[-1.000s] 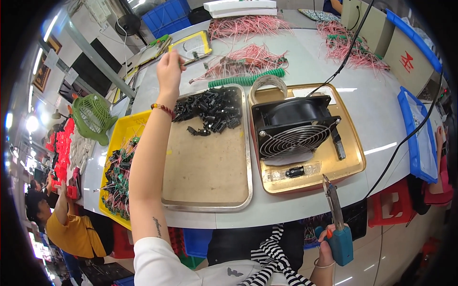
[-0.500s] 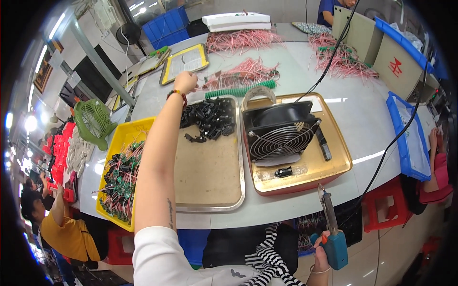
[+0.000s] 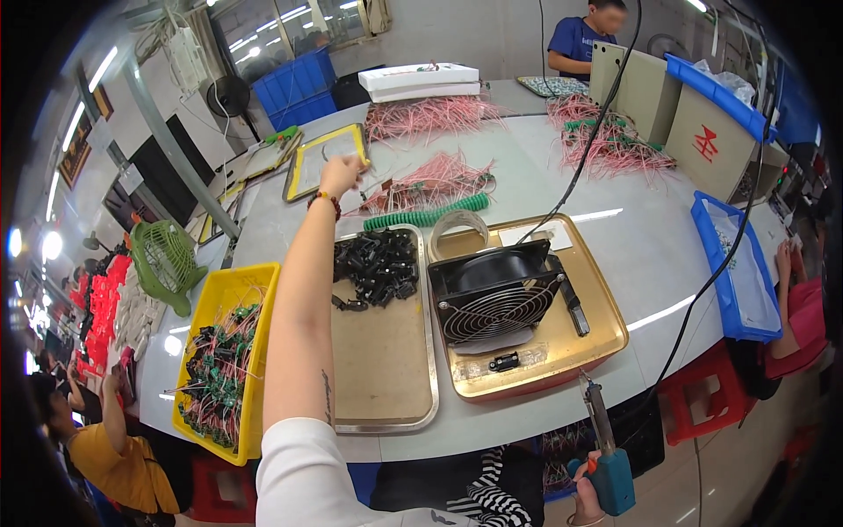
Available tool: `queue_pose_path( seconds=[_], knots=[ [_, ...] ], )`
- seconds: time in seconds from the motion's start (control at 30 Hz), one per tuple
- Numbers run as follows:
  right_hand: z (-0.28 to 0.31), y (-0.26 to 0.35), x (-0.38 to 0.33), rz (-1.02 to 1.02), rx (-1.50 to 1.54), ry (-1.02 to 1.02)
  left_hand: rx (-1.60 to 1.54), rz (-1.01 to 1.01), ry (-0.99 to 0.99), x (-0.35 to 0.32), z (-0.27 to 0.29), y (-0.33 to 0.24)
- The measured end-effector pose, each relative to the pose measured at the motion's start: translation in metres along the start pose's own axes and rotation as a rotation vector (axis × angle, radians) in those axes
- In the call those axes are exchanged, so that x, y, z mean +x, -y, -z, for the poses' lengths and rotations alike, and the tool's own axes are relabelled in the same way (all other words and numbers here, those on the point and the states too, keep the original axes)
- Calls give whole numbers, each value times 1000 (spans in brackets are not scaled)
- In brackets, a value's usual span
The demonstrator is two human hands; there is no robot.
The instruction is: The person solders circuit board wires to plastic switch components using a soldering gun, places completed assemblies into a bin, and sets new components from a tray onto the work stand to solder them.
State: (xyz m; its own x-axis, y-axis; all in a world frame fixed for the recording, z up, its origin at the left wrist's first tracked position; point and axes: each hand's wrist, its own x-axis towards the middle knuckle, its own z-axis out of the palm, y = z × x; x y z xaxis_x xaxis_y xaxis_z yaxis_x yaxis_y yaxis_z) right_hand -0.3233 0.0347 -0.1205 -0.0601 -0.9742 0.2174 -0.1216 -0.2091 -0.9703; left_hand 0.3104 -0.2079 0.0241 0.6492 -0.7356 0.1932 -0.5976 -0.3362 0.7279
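Observation:
My left arm reaches across the table, and my left hand is over the right edge of a yellow-framed tray. Its fingers are curled together; what they hold, if anything, I cannot make out. Just right of it lies a pile of circuit boards with pink wires, with a green coiled strip in front. Low at the right, my right hand grips a teal soldering gun, its tip pointing up beside the gold tray. A small black part lies on that tray.
A black fan stands on the gold tray, beside a metal tray with black plastic parts. At the left is a yellow bin of wired boards. A black cable hangs across the right side. Other people sit around.
The view has tilted up, so the table sits lower in the picture. My left hand has moved slightly farther over the yellow-framed tray. The soldering gun stays in my right hand.

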Motion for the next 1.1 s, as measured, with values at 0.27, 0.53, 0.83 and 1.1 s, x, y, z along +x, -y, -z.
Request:
queue_pose_path(
  seconds=[0.27,0.53,0.83,1.1],
  knots=[
    [-10,18,0,10,-67,11,-705,-266,-518,6,1,-10],
    [3,11,-5,-65,243,93,-576,-265,-238,-72,64,-46],
    [-14,26,9,96,262,98,-610,-9,191,-311,102,-25],
    [-12,27,5,176,208,202,-332,136,586,-399,51,-18]
  ],
)
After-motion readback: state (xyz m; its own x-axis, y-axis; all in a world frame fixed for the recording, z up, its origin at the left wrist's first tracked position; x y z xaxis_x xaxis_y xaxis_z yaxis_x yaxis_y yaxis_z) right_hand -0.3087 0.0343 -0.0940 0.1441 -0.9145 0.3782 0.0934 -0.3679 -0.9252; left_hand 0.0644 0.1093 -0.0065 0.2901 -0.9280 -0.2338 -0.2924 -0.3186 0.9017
